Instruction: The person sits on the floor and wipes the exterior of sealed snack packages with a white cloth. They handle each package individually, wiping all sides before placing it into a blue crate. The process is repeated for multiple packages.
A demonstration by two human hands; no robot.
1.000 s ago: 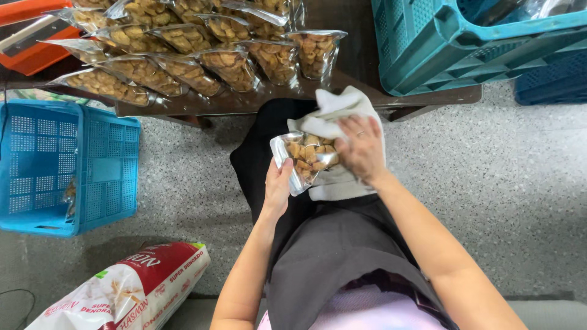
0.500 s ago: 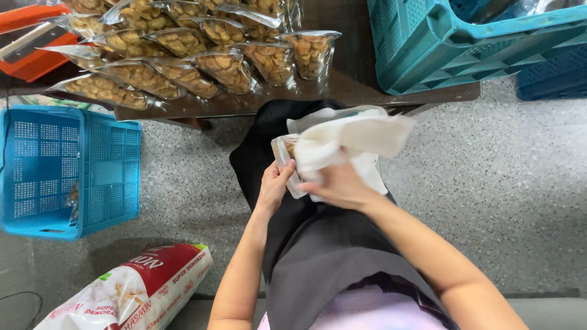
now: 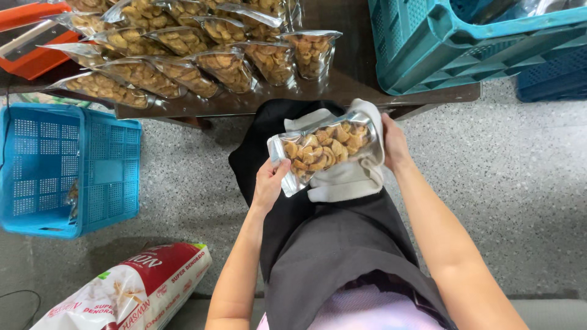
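Note:
A clear pouch of brown snacks (image 3: 324, 150) lies across my lap on a white cloth (image 3: 345, 180). My left hand (image 3: 269, 183) pinches the pouch's lower left corner. On the pouch's right end, my right hand (image 3: 394, 143) grips it together with the cloth's upper edge. Both arms are bare and reach forward over a dark apron (image 3: 330, 244). Just beyond my knees, several filled pouches (image 3: 202, 55) lie in overlapping rows on a dark table (image 3: 342, 82).
A teal crate (image 3: 465, 43) stands on the table's right end, a dark blue crate (image 3: 550, 76) behind it. A blue basket (image 3: 67, 168) sits on the grey floor at left, a red and white sack (image 3: 128, 290) near my left side, an orange device (image 3: 27, 43) far left.
The right hand has drawn the white cloth off the pouch's front and moved to its right end, so the snacks show again. The pouch has turned to lie more crosswise.

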